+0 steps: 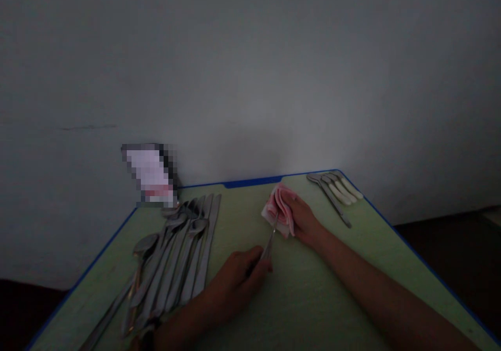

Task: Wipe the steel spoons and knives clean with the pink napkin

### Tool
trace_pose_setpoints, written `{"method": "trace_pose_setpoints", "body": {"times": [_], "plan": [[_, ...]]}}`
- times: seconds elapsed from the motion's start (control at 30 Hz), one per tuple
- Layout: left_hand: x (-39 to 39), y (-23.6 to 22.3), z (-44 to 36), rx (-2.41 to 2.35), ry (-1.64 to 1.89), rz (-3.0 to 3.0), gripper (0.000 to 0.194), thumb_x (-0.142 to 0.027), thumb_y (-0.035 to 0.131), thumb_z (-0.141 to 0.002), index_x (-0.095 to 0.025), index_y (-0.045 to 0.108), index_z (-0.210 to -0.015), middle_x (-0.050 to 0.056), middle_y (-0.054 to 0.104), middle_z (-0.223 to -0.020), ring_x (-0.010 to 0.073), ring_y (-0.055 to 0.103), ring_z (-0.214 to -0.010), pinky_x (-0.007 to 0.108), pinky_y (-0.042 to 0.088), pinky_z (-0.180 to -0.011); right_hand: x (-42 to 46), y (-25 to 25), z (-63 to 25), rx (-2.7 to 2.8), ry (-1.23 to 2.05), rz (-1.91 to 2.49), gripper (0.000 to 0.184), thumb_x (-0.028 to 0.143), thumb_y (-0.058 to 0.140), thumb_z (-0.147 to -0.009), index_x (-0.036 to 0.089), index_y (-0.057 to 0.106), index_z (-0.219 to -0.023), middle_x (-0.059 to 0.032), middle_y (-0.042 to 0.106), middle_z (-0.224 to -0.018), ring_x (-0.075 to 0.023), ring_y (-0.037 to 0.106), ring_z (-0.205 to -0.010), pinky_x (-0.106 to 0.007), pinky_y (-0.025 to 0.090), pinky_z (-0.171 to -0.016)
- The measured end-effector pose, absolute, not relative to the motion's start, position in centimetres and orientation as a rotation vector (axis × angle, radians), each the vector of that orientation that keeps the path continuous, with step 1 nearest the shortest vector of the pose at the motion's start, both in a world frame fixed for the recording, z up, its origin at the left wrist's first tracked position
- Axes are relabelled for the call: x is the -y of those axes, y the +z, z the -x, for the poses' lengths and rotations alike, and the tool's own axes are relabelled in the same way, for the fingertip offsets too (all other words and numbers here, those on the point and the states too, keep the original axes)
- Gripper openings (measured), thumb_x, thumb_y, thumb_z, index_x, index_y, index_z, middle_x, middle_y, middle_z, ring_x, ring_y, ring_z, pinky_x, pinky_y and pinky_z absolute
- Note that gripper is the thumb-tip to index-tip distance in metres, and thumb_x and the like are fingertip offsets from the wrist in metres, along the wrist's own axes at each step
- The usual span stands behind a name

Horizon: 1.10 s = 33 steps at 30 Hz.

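Dim grey wall (250, 80) across the upper frame; below it, a pale green counter (313, 299) with a blue edge (254, 182). Lower centre, we note the left hand (245, 275) curled, pinching the handle of a metal utensil (271, 241) between thumb and fingers. Just above, the right hand (303, 215) presses a folded pink-and-white cloth (279, 210) around the utensil's far end. Whether that end is a bowl, tines or a blade we cannot tell – the cloth hides it.

Risks, in our judgement:

1. Slip. The handle is thin and held in a pinch; any pull by the cloth could turn it or draw it out of the left hand. Cause: smooth metal, small contact area.

2. Poke-through. If the hidden end is sharp, a hard squeeze could press it through the folds toward the right fingers.

3. Disturbed bunch. Spoons and what look like knives (176, 265) lie close together, some overlapping, at left. The left forearm (191, 314) crosses in front of their lower ends; contact is unclear. A leftward sweep could scatter them, perhaps against the pixelated upright object (151, 173) beyond.

4. Edge loss. White-handled spoons (341, 193) and a longer metal spoon (334, 202) sit upper right, the former near the blue edge – a careless nudge could send one over.

Poor light would make every slip harder to catch.
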<state>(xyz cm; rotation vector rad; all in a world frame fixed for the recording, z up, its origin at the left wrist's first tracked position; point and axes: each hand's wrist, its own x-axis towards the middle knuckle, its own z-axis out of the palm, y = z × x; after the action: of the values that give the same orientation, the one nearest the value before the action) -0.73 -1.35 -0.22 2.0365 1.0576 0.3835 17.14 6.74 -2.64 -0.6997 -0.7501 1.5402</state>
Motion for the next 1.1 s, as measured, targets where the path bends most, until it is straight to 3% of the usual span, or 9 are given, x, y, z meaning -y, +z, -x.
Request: {"method": "trace_pose_setpoints", "body": {"times": [0.27,0.53,0.73,0.93,1.1], "plan": [[1.3,-0.5,0.8,-1.020,0.319,-2.137,0.041,-0.042,0.030,-0.095,-0.018,0.046,-0.066,-0.005,0.041,-0.057,0.0093,0.041,-0.053,0.022,0.028,-0.052,-6.8,-2.7,-17.5,0.704,1.695,0.623,0.026,0.035,0.075,-0.066,0.019,0.061,-0.082,0.0011,0.062,-0.070,-0.0107,0.055,-0.061,-0.023,0.049,-0.061],[1.7,0.4,1.0,-1.010,0.349,-2.128,0.032,-0.043,0.035,-0.094,-0.019,0.049,-0.077,-0.003,0.053,-0.067,0.0116,0.047,-0.060,0.023,0.033,-0.056,-6.8,-2.3,-17.6,0.684,1.646,0.633,0.027,0.045,0.066,-0.074,0.018,0.065,-0.079,-0.0028,0.066,-0.078,-0.0117,0.059,-0.066,-0.023,0.049,-0.066],[1.7,-0.3,0.8,-1.020,0.422,-1.967,0.032,-0.042,0.030,-0.096,-0.020,0.046,-0.079,-0.003,0.053,-0.066,0.0110,0.049,-0.060,0.023,0.037,-0.059,-6.7,-2.3,-17.5,0.677,1.665,0.610,0.022,0.037,0.069,-0.074,0.017,0.064,-0.080,-0.0025,0.066,-0.079,-0.0111,0.059,-0.069,-0.022,0.050,-0.070],[1.3,0.1,0.7,-1.032,0.478,-1.819,0.031,-0.044,0.028,-0.096,-0.019,0.045,-0.087,-0.005,0.048,-0.066,0.0106,0.046,-0.059,0.023,0.038,-0.059,-6.7,-2.5,-17.2,0.711,1.689,0.642,0.022,0.037,0.070,-0.073,0.015,0.065,-0.076,-0.0027,0.065,-0.074,-0.0106,0.058,-0.063,-0.021,0.049,-0.063],[1.1,0.1,0.7,-1.062,0.470,-1.829,0.033,-0.043,0.029,-0.095,-0.019,0.045,-0.080,-0.003,0.050,-0.067,0.0116,0.047,-0.061,0.023,0.039,-0.061,-6.6,-2.3,-17.2,0.723,1.717,0.627,0.025,0.040,0.070,-0.072,0.016,0.063,-0.074,-0.0028,0.065,-0.074,-0.0110,0.058,-0.063,-0.021,0.049,-0.062]]}}
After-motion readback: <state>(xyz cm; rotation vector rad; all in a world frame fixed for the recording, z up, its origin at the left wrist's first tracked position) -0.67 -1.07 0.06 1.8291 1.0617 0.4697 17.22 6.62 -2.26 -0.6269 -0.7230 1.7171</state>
